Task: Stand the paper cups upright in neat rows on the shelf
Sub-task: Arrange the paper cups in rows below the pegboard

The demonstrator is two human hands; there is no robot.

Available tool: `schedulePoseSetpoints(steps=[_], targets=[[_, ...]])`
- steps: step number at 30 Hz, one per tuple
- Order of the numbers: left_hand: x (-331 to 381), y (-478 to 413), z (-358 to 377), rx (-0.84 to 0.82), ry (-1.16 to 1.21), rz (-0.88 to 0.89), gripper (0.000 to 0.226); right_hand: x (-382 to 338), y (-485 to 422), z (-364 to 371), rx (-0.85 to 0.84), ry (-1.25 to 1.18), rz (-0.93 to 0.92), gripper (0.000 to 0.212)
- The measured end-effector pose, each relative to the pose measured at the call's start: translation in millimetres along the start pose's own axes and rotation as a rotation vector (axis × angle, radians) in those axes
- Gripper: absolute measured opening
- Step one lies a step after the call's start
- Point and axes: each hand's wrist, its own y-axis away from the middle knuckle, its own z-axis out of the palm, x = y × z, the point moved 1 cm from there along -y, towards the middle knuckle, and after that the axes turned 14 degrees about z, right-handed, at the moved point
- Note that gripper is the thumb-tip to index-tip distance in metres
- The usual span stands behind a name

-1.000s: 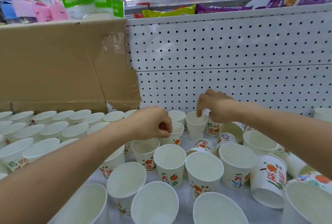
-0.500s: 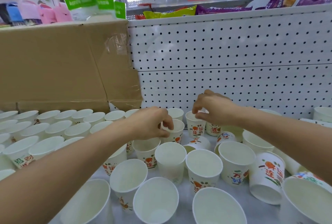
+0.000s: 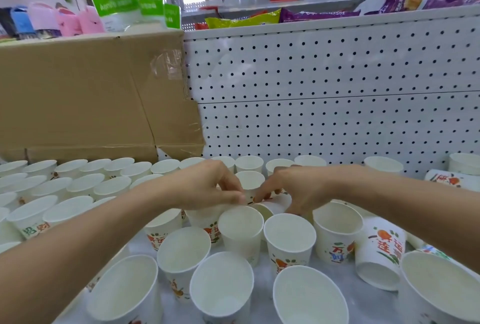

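A white shelf (image 3: 259, 274) ran below a pegboard (image 3: 337, 89), with a cardboard box (image 3: 78, 95) against its back left. Over the middle of the shelf, both hands met at a tipped cup (image 3: 267, 209). The right hand (image 3: 298, 191) curled its fingers over the cup's wall and seemed to grasp it. The left hand (image 3: 207, 188) had thumb and fingertips pinched together beside the cup's rim, but whether they held it could not be told. Around them, toward the front edge, the loose cups (image 3: 241, 230) stood upright but crowded and out of line. At the right end, a printed cup (image 3: 379, 253) sat mouth-down and a fallen cup (image 3: 452, 180) lay on its side. The left end already held neat rows (image 3: 78, 183), and a back row (image 3: 249, 163) reached along the pegboard. By that showing, roughly the left half was done; the middle and right still needed righting and lining up.
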Motion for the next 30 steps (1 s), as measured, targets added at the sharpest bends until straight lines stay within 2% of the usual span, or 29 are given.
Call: schedulePoseSetpoints(steps=[4,9,14,21,25,30], targets=[[-7.0,-16.9,-4.4,0.108,-0.088,-0.04,0.018,-4.2,-4.0,1.4,-0.02,0.045,0.03,0.064],[-12.5,-37.2,3.8,-0.028,-0.294,-0.037,0.018,-2.4,-5.7,1.5,0.036,0.049,-0.051,0.068],[-16.5,-41.7,5.6,-0.04,-0.41,-0.025,0.014,-6.6,-4.1,-0.9,0.083,0.087,-0.141,0.046],[-25.9,-33.7,3.2,-0.051,-0.417,-0.042,0.015,5.4,-1.6,-10.1,0.136,0.16,-0.096,0.014],[-25.0,-31.1,4.2,-0.044,-0.397,-0.038,0.016,19.2,7.8,-20.1,0.231,0.153,0.0,0.008],[-23.7,-29.4,4.0,-0.038,-0.388,-0.034,0.017,25.6,6.9,-16.2,0.374,0.165,0.105,0.01]])
